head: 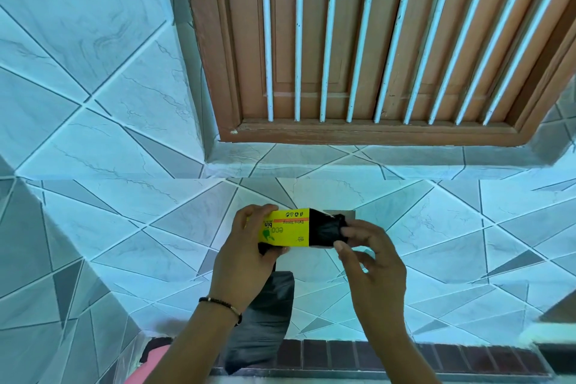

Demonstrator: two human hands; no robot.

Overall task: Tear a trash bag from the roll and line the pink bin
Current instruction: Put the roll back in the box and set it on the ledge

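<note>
I hold a roll of black trash bags (325, 229) wrapped in a yellow paper label (285, 227) in front of a tiled wall. My left hand (246, 246) grips the labelled left end. My right hand (371, 246) pinches the black right end with thumb and fingers. A loose black bag (261, 321) hangs down from the roll beneath my left hand, reaching the bottom of the view. A pink edge of the bin (149, 362) shows at the lower left, mostly hidden by my left forearm.
A brown wooden window frame (374, 131) with white vertical bars fills the upper right. Pale diagonal tiles (109, 103) cover the wall. A dark brick ledge (405, 355) runs along the bottom right.
</note>
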